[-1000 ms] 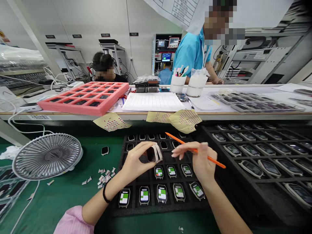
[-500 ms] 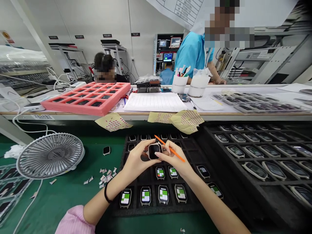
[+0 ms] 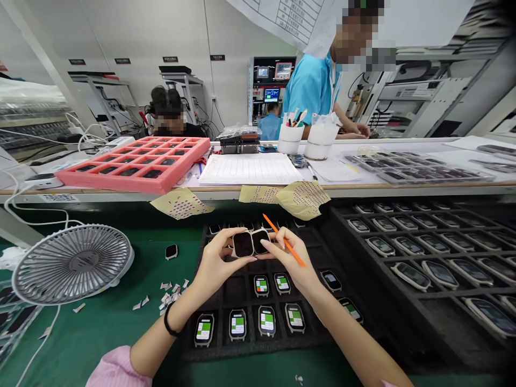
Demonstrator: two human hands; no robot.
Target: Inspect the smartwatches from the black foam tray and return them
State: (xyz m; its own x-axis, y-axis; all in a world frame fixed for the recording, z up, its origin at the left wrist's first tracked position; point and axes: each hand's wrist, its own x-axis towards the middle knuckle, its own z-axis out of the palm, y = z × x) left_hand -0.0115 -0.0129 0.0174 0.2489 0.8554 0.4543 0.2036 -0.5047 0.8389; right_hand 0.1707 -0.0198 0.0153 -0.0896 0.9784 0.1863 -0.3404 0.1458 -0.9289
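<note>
My left hand (image 3: 215, 266) is closed around the edge of a smartwatch body (image 3: 243, 245) without a strap, its dark screen facing me. Against its right side sits a second dark-faced watch piece (image 3: 260, 241), pinched by my right hand (image 3: 293, 259). Whether this is a whole watch or a separate part, I cannot tell. An orange pointed stick (image 3: 282, 236) is also held in the right hand, slanting up to the left. Below both hands lies a black foam tray (image 3: 237, 352) with several watches in its compartments, some screens lit green and white.
A grey fan (image 3: 74, 263) stands at the left on the green mat, near a loose watch (image 3: 171, 251) and small paper scraps (image 3: 171, 295). Another black tray (image 3: 443, 322) of watches lies right. The shelf above carries a pink foam tray (image 3: 161, 184) and papers (image 3: 250, 169). A co-worker in blue (image 3: 308, 80) stands behind.
Two dark faces now show side by side where one showed before. My left hand has shifted slightly left. The whole view has turned slightly to the right.
</note>
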